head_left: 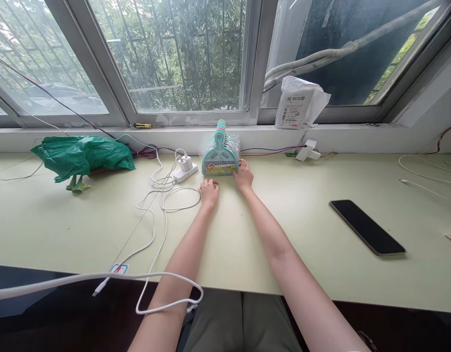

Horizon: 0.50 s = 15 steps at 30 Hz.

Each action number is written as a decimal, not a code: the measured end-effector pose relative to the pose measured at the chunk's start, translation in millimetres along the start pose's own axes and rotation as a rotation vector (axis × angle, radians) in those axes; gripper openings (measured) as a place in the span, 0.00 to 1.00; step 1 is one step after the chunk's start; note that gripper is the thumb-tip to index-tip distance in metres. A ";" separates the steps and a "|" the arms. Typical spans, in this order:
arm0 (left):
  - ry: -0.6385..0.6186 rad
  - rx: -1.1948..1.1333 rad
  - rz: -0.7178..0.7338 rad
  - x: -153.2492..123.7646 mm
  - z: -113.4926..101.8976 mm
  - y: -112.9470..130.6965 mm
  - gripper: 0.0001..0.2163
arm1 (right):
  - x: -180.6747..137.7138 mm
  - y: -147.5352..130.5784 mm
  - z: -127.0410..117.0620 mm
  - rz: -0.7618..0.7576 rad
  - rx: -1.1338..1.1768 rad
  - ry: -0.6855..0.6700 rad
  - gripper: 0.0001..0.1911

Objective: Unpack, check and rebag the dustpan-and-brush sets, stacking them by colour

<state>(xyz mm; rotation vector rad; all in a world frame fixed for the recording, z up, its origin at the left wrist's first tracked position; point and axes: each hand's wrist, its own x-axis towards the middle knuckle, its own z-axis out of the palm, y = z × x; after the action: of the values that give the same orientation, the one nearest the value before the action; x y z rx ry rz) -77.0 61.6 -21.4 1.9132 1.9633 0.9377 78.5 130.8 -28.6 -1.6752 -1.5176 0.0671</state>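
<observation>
A stack of small teal dustpan and brush sets (220, 154), partly in clear plastic with a printed label on the front, stands upright by the windowsill, handles up. My right hand (243, 176) is at its lower right edge, the thumb side at the front and the fingers along the side, closed on that edge. Just in front of the stack's lower left corner, my left hand (209, 192) rests on the table with loosely bent fingers and nothing in it.
Left of the stack lie a white power strip (186, 172) and looping white cables (166, 195). A green plastic bag (84, 154) covers something further left. A black phone (367, 226) lies on the right. On the sill are a white package (297, 105) and a yellow-handled tool (142, 125).
</observation>
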 end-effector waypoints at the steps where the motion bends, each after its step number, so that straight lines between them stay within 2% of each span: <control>1: 0.001 -0.003 0.002 0.3 0.2 -0.5 0.09 | -0.3 0.2 0.1 0.004 -0.005 0.003 0.24; 5: 0.019 -0.056 0.025 3.3 2.0 -4.6 0.09 | -3.3 1.0 -4.2 0.009 0.027 0.025 0.25; 10: 0.077 -0.257 0.141 8.4 6.0 -10.1 0.13 | -14.5 6.5 -19.2 0.014 0.112 0.031 0.22; 15: 0.002 -0.352 0.260 7.5 7.0 -8.0 0.15 | -26.6 25.3 -35.8 0.044 0.176 -0.034 0.15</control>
<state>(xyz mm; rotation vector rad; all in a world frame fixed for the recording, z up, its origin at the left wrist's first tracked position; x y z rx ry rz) -80.1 71.2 -29.5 1.9793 1.4492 1.2562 111.3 91.8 -33.9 -1.5736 -1.4561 0.2471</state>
